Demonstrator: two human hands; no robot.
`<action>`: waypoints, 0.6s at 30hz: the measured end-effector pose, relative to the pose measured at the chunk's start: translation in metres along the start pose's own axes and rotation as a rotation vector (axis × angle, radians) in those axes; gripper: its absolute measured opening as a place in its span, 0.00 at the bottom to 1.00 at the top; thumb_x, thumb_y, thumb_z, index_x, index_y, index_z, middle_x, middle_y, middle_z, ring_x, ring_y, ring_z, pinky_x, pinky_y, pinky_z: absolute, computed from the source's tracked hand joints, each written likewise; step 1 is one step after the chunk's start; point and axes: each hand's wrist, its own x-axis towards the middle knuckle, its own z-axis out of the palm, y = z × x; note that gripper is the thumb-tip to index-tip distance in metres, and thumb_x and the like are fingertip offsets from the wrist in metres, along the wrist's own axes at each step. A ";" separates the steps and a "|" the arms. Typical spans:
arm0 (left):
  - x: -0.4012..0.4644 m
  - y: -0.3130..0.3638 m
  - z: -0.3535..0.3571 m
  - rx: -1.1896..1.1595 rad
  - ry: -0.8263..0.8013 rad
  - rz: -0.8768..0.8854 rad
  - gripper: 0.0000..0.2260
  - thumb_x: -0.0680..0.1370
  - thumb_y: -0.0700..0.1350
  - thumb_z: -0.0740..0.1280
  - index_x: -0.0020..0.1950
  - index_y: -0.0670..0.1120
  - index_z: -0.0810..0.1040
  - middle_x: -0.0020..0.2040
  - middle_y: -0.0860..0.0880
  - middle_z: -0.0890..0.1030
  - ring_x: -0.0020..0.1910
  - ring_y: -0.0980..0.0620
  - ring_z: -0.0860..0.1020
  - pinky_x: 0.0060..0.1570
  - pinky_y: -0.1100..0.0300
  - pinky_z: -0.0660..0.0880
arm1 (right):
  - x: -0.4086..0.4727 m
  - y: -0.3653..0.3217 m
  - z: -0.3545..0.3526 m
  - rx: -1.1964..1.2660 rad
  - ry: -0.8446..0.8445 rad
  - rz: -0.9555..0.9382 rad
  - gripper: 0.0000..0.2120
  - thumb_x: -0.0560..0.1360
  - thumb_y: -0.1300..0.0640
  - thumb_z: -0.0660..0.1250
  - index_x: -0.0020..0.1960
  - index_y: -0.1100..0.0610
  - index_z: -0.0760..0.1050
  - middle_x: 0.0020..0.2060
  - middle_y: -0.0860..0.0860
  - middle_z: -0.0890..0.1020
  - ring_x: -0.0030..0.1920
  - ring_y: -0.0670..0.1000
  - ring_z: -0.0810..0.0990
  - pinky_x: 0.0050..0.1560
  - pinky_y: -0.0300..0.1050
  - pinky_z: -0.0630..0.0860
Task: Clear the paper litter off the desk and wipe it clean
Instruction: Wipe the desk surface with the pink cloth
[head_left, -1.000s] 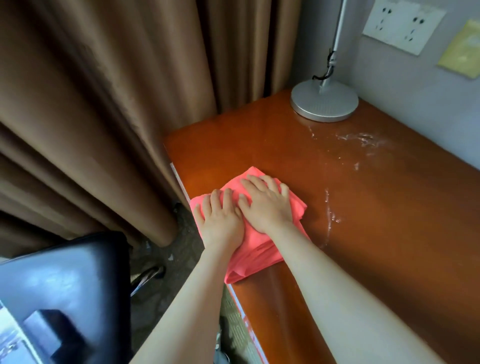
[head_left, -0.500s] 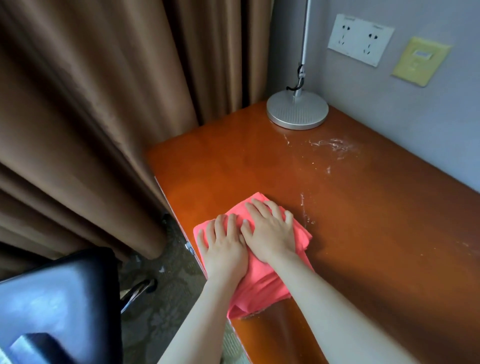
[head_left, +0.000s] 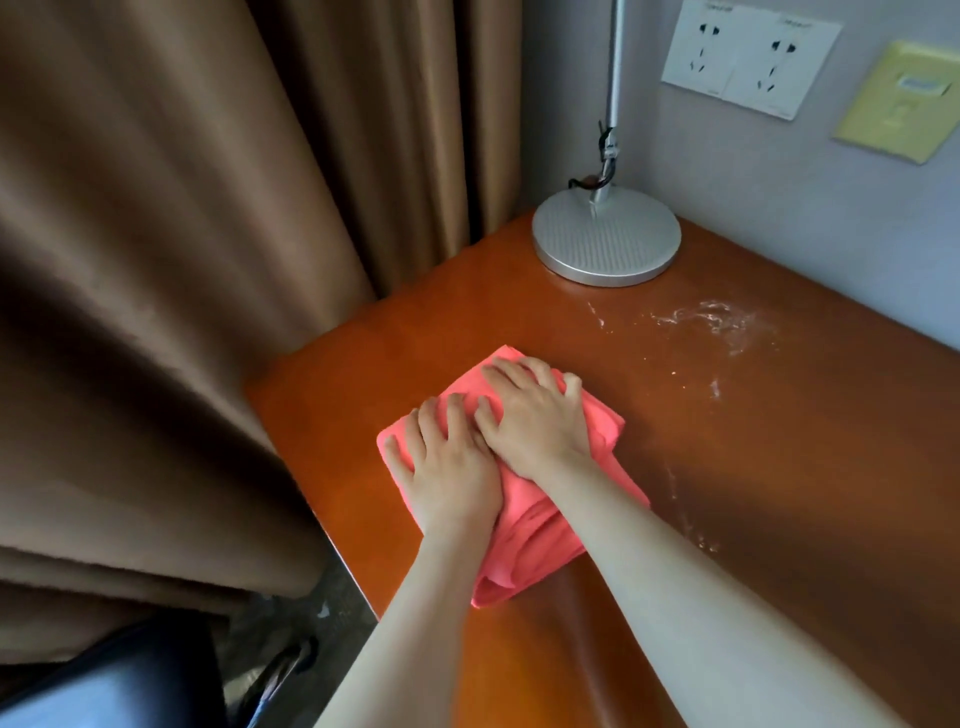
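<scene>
Cloth (head_left: 602, 431) farther up desk (head_left: 426, 332), 2 flat palms.

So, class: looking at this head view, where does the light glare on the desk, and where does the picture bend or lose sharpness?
Head view: sheen lies across the desk beside the curtain and near the forearms; white smears catch light by the lamp base; the wide lens bows the curtain folds; the dark chair at the bottom corner is soft.
</scene>
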 end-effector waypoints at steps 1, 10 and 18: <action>0.006 0.003 0.002 -0.002 0.022 -0.028 0.19 0.81 0.52 0.46 0.72 0.53 0.59 0.74 0.48 0.59 0.74 0.47 0.54 0.68 0.47 0.40 | 0.012 0.000 0.000 -0.008 -0.005 -0.037 0.23 0.78 0.45 0.51 0.70 0.48 0.66 0.70 0.43 0.68 0.71 0.47 0.60 0.58 0.50 0.51; 0.077 0.020 0.007 -0.008 0.024 -0.136 0.22 0.79 0.52 0.44 0.72 0.50 0.58 0.74 0.43 0.60 0.74 0.44 0.54 0.69 0.42 0.45 | 0.098 0.001 0.002 0.006 -0.018 -0.140 0.22 0.78 0.45 0.53 0.71 0.47 0.66 0.70 0.42 0.67 0.70 0.46 0.61 0.56 0.48 0.52; 0.127 0.048 0.020 0.041 -0.021 0.085 0.20 0.81 0.51 0.47 0.74 0.52 0.57 0.74 0.45 0.58 0.74 0.45 0.53 0.70 0.42 0.43 | 0.125 0.039 -0.004 0.052 -0.020 0.078 0.22 0.79 0.45 0.52 0.72 0.46 0.64 0.71 0.42 0.66 0.71 0.46 0.58 0.63 0.51 0.54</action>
